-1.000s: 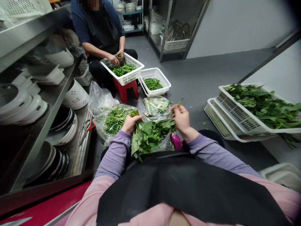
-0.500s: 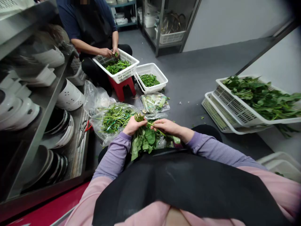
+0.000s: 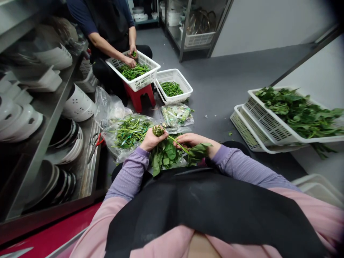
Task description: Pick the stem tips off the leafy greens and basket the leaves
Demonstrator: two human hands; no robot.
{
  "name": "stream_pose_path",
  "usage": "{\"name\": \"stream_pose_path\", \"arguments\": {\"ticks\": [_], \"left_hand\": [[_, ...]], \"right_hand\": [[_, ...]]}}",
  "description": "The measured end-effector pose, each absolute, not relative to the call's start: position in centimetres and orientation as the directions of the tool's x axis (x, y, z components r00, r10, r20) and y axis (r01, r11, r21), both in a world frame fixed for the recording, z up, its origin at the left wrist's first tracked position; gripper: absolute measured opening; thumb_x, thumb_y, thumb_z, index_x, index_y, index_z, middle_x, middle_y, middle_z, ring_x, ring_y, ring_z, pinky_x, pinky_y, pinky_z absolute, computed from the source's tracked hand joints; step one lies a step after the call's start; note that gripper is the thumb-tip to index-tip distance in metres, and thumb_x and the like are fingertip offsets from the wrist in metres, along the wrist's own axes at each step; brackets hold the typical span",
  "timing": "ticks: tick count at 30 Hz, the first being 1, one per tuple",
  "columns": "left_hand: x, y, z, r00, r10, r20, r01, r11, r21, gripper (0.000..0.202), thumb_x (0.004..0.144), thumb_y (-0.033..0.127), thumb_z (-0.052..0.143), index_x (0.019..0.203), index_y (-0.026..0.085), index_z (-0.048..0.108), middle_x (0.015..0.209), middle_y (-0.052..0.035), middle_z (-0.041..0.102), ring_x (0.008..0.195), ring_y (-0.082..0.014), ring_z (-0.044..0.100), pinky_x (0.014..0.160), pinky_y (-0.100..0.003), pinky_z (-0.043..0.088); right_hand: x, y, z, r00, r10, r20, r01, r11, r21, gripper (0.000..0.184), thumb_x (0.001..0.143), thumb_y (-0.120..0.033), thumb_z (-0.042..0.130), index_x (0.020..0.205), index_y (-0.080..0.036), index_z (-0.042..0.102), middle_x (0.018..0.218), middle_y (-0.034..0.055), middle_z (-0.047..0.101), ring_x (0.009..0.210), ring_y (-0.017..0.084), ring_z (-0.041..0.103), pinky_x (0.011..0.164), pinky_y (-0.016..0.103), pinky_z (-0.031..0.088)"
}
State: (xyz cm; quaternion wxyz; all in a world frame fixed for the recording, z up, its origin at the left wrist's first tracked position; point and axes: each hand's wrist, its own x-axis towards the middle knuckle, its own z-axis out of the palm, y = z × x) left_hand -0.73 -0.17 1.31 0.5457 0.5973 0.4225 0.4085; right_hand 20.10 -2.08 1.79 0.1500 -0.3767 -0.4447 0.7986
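My left hand (image 3: 152,139) is closed round a bunch of leafy green stems (image 3: 165,156), the cut ends poking up above the fingers and the leaves hanging below. My right hand (image 3: 192,140) pinches a single leafy green stem (image 3: 180,145), which slants from the bunch down to the right, its leaves lying against the palm and wrist. Just beyond the left hand, an open plastic bag (image 3: 130,132) holds more green stems. A second clear bag of stems (image 3: 177,115) lies on the floor behind the bunch.
Across from me a person's hands (image 3: 130,59) work over a white basket (image 3: 145,80) of cut green stems on a red stool (image 3: 137,99). Another white basket (image 3: 185,84) stands beside it. Stacked baskets (image 3: 271,122) of leaves are at right; a shelf with dishes and scissors (image 3: 94,145) at left.
The right hand has turned, and the stem's leaves now show across its palm. The other person's one hand has lowered into the basket. The view has shifted slightly.
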Motion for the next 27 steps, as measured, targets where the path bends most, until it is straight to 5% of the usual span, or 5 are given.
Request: {"name": "stream_pose_path", "arguments": {"ticks": [6,11,19,24,27], "left_hand": [[-1.5,0.4,1.0,0.243,0.966,0.086,0.05,-0.101,0.994,0.027,0.06,0.034,0.073,0.067,0.013,0.057,0.063,0.0003,0.058,0.058,-0.0096,0.053,0.062,-0.023,0.043],[-1.5,0.3,1.0,0.255,0.964,0.076,0.005,-0.08,0.997,0.026,0.06,0.032,0.073,0.068,0.014,0.056,0.063,0.0012,0.058,0.058,-0.0094,0.053,0.062,-0.023,0.043],[-1.6,0.0,1.8,0.378,0.92,0.107,-0.001,-0.115,0.993,0.026,0.064,0.036,0.07,0.069,0.013,0.057,0.064,-0.001,0.06,0.06,-0.0111,0.055,0.063,-0.025,0.044],[-1.3,-0.5,2.1,0.287,0.948,0.136,0.071,-0.162,0.984,0.03,0.063,0.039,0.07,0.069,0.014,0.054,0.064,-0.001,0.059,0.059,-0.0106,0.054,0.061,-0.025,0.044],[-1.3,-1.1,2.8,0.273,0.942,0.196,0.085,-0.226,0.97,0.029,0.064,0.038,0.07,0.07,0.014,0.054,0.065,-0.0017,0.06,0.059,-0.0111,0.054,0.061,-0.025,0.044]], "right_hand": [[20.2,-3.0,2.7,-0.652,0.581,-0.487,0.137,-0.542,-0.829,0.028,0.062,-0.036,0.069,0.077,-0.013,0.067,0.066,0.0009,0.058,0.056,0.008,0.049,0.053,0.021,0.039],[19.6,-3.7,3.5,-0.62,0.658,-0.428,0.084,-0.487,-0.869,0.03,0.07,-0.042,0.063,0.08,-0.015,0.066,0.055,-0.0033,0.045,0.048,0.006,0.038,0.045,0.02,0.03],[18.4,-3.6,2.5,-0.588,0.683,-0.434,0.049,-0.505,-0.862,0.025,0.068,-0.042,0.06,0.07,-0.017,0.06,0.048,-0.0037,0.045,0.038,0.006,0.034,0.039,0.021,0.024],[17.4,-3.6,1.8,-0.282,0.865,-0.416,-0.053,-0.447,-0.893,0.019,0.067,-0.031,0.056,0.057,-0.016,0.05,0.043,-0.005,0.043,0.037,0.005,0.034,0.038,0.02,0.025],[17.5,-3.3,1.3,-0.072,0.855,-0.514,-0.169,-0.518,-0.838,0.018,0.066,-0.025,0.052,0.053,-0.017,0.043,0.04,-0.0072,0.035,0.035,0.004,0.027,0.037,0.019,0.023]]}}
